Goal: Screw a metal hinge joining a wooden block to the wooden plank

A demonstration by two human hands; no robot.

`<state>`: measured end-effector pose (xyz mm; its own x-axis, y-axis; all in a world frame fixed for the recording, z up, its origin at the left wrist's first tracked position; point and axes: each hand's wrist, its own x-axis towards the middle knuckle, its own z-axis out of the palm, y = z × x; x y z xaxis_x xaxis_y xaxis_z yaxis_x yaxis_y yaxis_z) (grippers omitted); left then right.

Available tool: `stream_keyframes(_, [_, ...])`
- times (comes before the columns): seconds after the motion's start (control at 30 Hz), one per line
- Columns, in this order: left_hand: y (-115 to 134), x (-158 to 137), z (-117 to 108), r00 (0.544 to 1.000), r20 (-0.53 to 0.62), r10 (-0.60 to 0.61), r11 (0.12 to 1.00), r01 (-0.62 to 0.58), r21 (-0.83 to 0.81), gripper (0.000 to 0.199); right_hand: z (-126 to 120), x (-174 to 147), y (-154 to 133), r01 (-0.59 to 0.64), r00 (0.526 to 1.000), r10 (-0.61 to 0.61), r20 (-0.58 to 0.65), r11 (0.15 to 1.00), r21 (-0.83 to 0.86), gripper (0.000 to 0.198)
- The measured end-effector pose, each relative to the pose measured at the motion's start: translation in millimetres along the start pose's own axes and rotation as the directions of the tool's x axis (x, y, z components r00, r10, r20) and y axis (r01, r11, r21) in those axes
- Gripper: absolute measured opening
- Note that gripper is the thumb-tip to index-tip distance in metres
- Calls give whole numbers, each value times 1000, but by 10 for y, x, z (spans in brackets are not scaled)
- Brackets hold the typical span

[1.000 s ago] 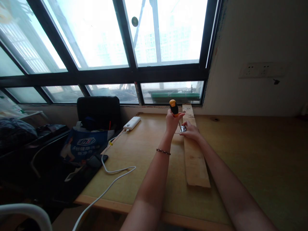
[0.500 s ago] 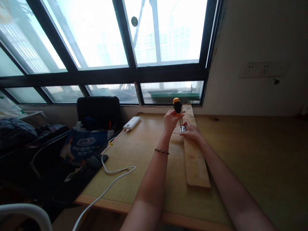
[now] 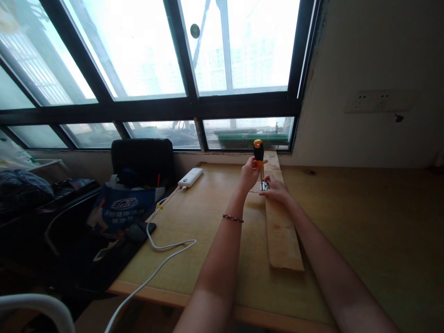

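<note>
A screwdriver (image 3: 258, 151) with a black and yellow handle stands nearly upright, its shaft pointing down. My left hand (image 3: 249, 175) is closed around the lower part of that handle. Beneath the tip lies a small shiny metal piece (image 3: 265, 186), resting at the left edge of a long wooden board (image 3: 283, 236). The fingers of my right hand (image 3: 276, 189) pinch the metal piece against the wood. Whether the tip sits in a screw is too small to make out. A thin flat piece below the hands is partly hidden.
The board lies lengthwise on a wooden table (image 3: 215, 222). Left of it are a white power bank (image 3: 190, 177) and its white cable (image 3: 169, 249). A black chair (image 3: 142, 157) with a blue bag (image 3: 121, 208) stands beyond the table's left edge. Windows and a wall close off the back.
My left hand and the screwdriver have shifted slightly right, and the handle is more upright; the left fingers have changed their grip on it. My right hand stays in place.
</note>
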<state>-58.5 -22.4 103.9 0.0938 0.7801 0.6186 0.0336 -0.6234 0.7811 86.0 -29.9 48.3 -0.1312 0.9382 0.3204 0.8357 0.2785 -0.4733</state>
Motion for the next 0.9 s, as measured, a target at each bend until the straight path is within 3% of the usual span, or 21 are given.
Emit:
stream_keyframes(0.2, [49, 4, 1, 999, -39, 15, 997, -11, 80, 17, 10, 14, 16, -2, 1000, 2, 0, 1000, 30, 56])
stream_keyframes(0.4, [97, -5, -54, 977, -211, -9, 966, 64, 252, 31, 10, 19, 21, -1, 1000, 0, 3, 998, 57, 55])
stream_keyframes(0.53, [115, -9, -102, 971, -239, -14, 938, 95, 333, 34, 15, 19, 22, 5, 1000, -4, -1, 998, 69, 55])
stream_keyframes(0.9, [169, 5, -62, 989, -123, -82, 993, 91, 74, 37, 21, 26, 34, 1, 1000, -1, 4, 997, 71, 56])
